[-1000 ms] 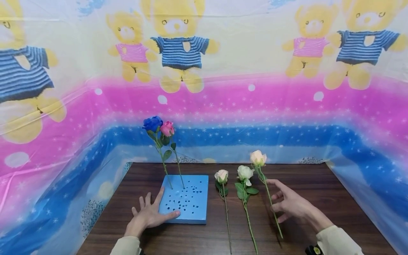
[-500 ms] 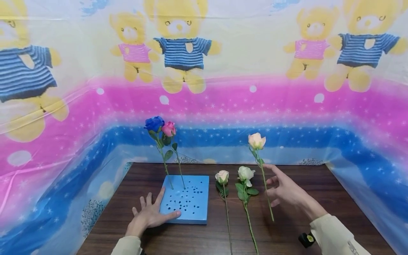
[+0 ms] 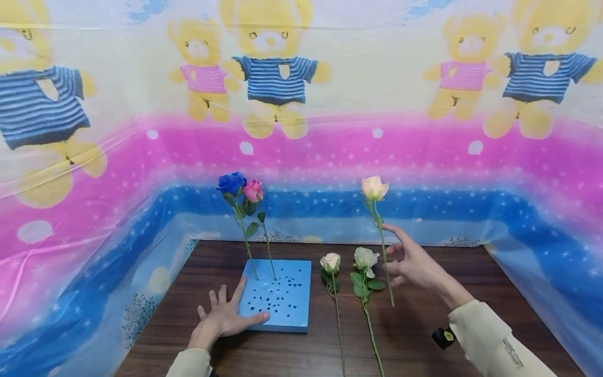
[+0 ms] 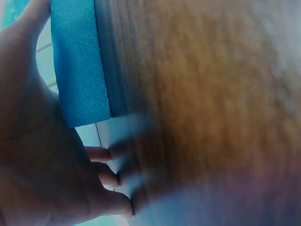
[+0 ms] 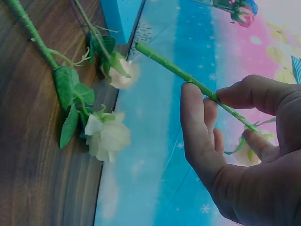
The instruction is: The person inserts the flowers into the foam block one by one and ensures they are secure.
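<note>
My right hand pinches the green stem of a peach rose and holds it upright above the table, right of the foam block. In the right wrist view, the thumb and fingers meet on the stem, whose cut end points away from the hand. My left hand rests at the left side of the blue foam block, fingers spread and thumb lying on its top. Small holes dot the block. A blue rose and a pink rose stand in its back left part.
A small cream rose and a white rose lie side by side on the dark wooden table, right of the block. A curtain printed with bears rises behind and around the table.
My right hand has lifted the peach rose off the table and carried it up and to the left, turning it more upright. The left hand keeps its place on the block.
</note>
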`<state>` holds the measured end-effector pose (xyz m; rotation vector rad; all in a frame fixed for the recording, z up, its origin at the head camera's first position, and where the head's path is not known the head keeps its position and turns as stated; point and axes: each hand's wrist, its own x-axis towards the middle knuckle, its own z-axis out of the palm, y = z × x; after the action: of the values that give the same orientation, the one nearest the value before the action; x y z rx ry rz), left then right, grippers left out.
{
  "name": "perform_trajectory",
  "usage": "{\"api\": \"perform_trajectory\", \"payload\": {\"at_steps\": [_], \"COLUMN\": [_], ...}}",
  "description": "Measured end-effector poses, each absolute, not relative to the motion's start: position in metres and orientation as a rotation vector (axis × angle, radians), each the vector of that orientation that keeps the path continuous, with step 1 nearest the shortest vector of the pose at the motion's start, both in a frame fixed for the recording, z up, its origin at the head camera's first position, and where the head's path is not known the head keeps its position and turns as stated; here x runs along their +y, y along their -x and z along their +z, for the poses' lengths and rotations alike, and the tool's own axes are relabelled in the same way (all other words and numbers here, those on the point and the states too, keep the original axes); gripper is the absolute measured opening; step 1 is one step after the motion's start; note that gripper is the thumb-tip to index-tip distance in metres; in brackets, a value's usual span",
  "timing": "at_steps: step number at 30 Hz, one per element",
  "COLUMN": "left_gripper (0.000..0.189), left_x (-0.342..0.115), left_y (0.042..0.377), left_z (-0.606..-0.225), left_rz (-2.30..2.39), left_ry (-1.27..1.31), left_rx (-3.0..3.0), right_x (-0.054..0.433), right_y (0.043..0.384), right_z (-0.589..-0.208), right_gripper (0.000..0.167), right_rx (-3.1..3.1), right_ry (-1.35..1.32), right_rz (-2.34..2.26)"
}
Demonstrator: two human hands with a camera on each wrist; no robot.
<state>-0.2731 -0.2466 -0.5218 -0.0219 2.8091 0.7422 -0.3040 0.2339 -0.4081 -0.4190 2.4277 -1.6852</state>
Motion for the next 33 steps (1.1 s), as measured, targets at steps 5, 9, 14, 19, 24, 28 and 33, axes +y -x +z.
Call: {"api": "perform_trajectory", "payload": {"at_steps": [5,9,14,19,24,28,33], "left_gripper": [0.136,0.135,0.135,0.134,0.136,0.136,0.135], "left_x": [-0.247,-0.247,-0.246,-0.246,-0.247,-0.247,-0.245], "left_y": [0.273,0.273,0.273,0.274,0.274,0.274,0.274], "left_z": [-0.522,-0.521,-0.522,-0.521,-0.519,-0.520,-0.522], "left_rz": [0.736,0.735,0.742,0.742,0.735,0.736,0.745], "left_ry": [0.020,0.026,0.029,0.026,0.027,0.029,0.030], "left_rx": [2.818,2.816,2.804,2.801,2.810,2.807,2.802], "right_x": [0.225,0.218,0.209,0.202,0.191,0.181,0.165], "right_y": [0.310,0.316,0.322,0.326,0.333,0.341,0.347], "right_z": [-0.403,-0.403,-0.404,-0.402,-0.400,-0.401,-0.402], "right_gripper": [0.107,0.105,0.100,0.099,0.098,0.099,0.100], "right_rx": [2.449,2.470,2.513,2.517,2.536,2.567,2.569], "right_ry": [0.426,0.476,0.574,0.612,0.661,0.752,0.814], "right_rz": [-1.686,-1.690,-1.653,-1.644,-1.630,-1.621,-1.646]}}
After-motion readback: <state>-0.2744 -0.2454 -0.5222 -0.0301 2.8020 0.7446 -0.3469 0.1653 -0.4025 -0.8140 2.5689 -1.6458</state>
